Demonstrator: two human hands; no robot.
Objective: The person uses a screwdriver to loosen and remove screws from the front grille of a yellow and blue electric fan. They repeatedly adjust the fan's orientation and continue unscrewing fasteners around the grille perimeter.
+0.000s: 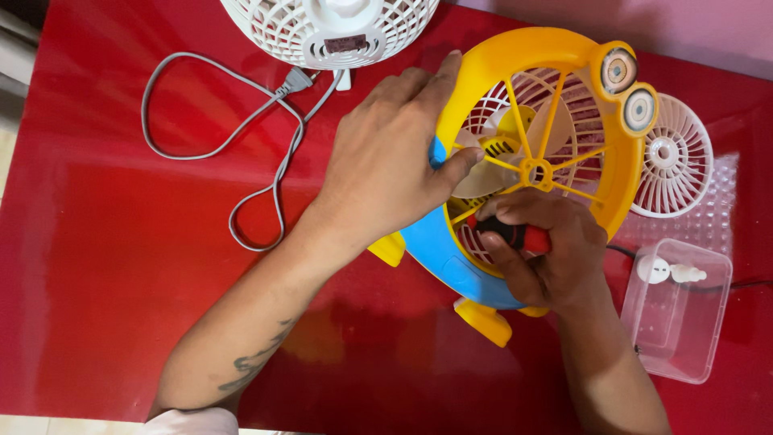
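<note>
A glossy red counter (121,242) is seen from above, with a small toy-like table fan of yellow and blue plastic (531,161) lying on it right of centre. Two round cartoon eyes are set on the fan's upper right rim, and yellow blades show behind its yellow spoked grille.

The left hand (386,161) is laid over the fan's left rim, its fingers curled around the yellow edge and its thumb pressed against the inner side.

The right hand (547,250) is rested on the lower part of the grille, its fingers wrapped tightly around a screwdriver with a red and black handle (515,235). The tip is hidden.

A round white slatted fan grille (675,157) lies just beside the fan on the right. Below it sits a clear rectangular plastic box (676,310) with small white parts inside. A white mesh fan housing (330,28) is placed at the top edge, with a grey power cord (217,149) looped across the counter to the left.
</note>
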